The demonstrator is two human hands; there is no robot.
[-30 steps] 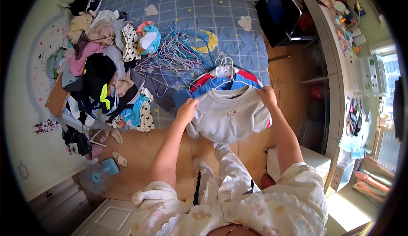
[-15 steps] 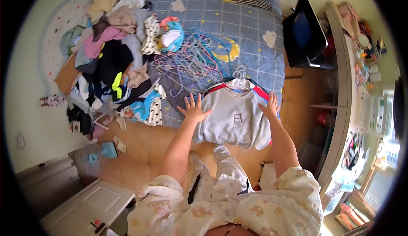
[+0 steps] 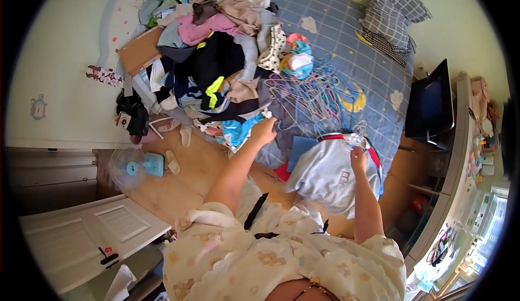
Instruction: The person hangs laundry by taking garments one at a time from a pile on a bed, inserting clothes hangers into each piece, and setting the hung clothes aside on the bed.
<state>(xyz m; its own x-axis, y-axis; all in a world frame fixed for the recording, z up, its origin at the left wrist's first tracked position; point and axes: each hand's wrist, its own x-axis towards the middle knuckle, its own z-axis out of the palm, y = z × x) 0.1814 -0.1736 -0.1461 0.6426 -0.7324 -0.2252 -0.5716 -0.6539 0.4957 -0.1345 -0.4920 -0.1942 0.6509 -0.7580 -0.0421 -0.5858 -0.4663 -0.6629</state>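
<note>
A grey sweatshirt (image 3: 325,171) with a letter B on its chest hangs over the bed's front edge, on top of other red and blue garments. My right hand (image 3: 358,161) is closed at its collar, just below the clear hanger hooks (image 3: 359,127). To the left, my left hand (image 3: 264,131) reaches the near edge of the clothes pile. Its fingers are closed on a white garment with dark spots (image 3: 266,114), beside a bright blue garment (image 3: 238,130). The fingertips are partly hidden.
A large heap of mixed clothes (image 3: 216,52) covers the bed's left side. Tangled coloured hangers (image 3: 311,98) lie on the blue checked bedding (image 3: 336,24). A monitor (image 3: 433,103) stands to the right; a fan (image 3: 132,168) and slippers (image 3: 172,162) are on the floor.
Both hands were spread at the sweatshirt's shoulders. My left hand has moved left to the pile and closed; my right hand has closed at the collar. The view has turned left.
</note>
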